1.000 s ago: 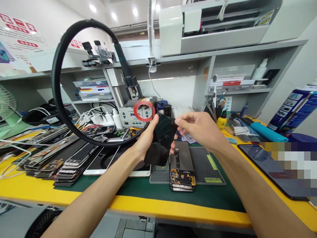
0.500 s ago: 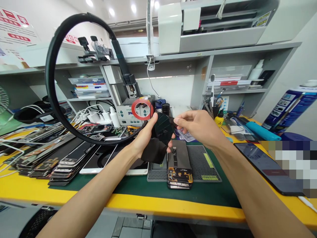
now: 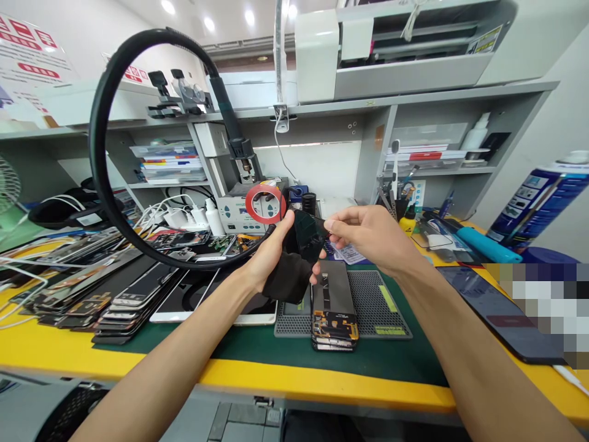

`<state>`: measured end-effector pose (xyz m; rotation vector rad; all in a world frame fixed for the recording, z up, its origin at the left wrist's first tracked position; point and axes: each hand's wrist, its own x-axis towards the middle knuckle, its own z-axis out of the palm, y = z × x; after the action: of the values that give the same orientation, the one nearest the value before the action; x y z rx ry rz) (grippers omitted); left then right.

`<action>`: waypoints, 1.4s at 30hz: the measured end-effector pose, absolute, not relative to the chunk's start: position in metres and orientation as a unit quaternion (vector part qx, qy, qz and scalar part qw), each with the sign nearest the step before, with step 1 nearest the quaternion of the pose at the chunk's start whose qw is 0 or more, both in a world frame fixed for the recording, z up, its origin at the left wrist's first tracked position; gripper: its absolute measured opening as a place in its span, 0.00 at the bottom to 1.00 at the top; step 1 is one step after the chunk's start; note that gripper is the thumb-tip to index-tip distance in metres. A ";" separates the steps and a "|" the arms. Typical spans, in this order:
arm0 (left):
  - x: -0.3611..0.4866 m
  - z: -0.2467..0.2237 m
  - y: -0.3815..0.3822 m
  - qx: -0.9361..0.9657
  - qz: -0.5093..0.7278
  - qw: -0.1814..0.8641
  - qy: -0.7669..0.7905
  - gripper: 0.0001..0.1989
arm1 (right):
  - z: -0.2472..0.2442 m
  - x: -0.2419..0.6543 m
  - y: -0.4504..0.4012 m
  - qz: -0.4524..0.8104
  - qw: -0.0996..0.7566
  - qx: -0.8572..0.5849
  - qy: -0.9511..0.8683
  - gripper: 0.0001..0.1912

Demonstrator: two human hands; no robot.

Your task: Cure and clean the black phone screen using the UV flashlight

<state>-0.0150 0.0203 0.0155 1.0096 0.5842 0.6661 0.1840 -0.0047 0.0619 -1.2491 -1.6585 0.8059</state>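
Note:
My left hand (image 3: 272, 248) is wrapped round a dark, glossy phone screen (image 3: 309, 236), holding it tilted above the mat, with fingertips showing at its right edge. A black piece that looks like cloth (image 3: 288, 279) hangs from the same hand, below the screen. At the screen's upper right corner, my right hand (image 3: 363, 233) is closed in a pinch. Whether it grips the screen's edge or a dark piece against it, I cannot tell. Just under the hands lies a stack of phone screens (image 3: 335, 307), the top one showing a flex cable and copper-coloured parts.
The stack rests on a grey perforated pad (image 3: 381, 307) over a green mat (image 3: 257, 353). White-edged tablets (image 3: 184, 298) and piled phone screens (image 3: 124, 301) lie left. A black hose (image 3: 99, 123) loops overhead; red tape (image 3: 265, 202) stands behind. A large phone (image 3: 497, 313) lies right.
The screen has turned slightly in my left hand, so its face looks narrower. My right hand has shifted a touch to the right and stays pinched at the corner.

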 end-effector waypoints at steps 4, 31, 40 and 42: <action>-0.015 0.016 0.019 0.453 0.294 0.797 0.269 0.39 | 0.062 0.184 -0.004 0.338 0.441 -0.499 -0.665 0.09; -0.015 0.017 0.018 0.461 0.295 0.792 0.271 0.40 | 0.064 0.184 -0.006 0.360 0.443 -0.498 -0.652 0.07; -0.016 0.015 0.020 0.447 0.297 0.800 0.268 0.40 | 0.064 0.184 -0.006 0.356 0.444 -0.497 -0.655 0.08; -0.016 0.015 0.020 0.451 0.298 0.797 0.270 0.39 | 0.064 0.184 -0.007 0.353 0.442 -0.499 -0.656 0.08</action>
<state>-0.0157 0.0196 0.0150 0.9680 0.5796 0.6404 0.1842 -0.0065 0.0642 -1.2384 -1.6277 0.8758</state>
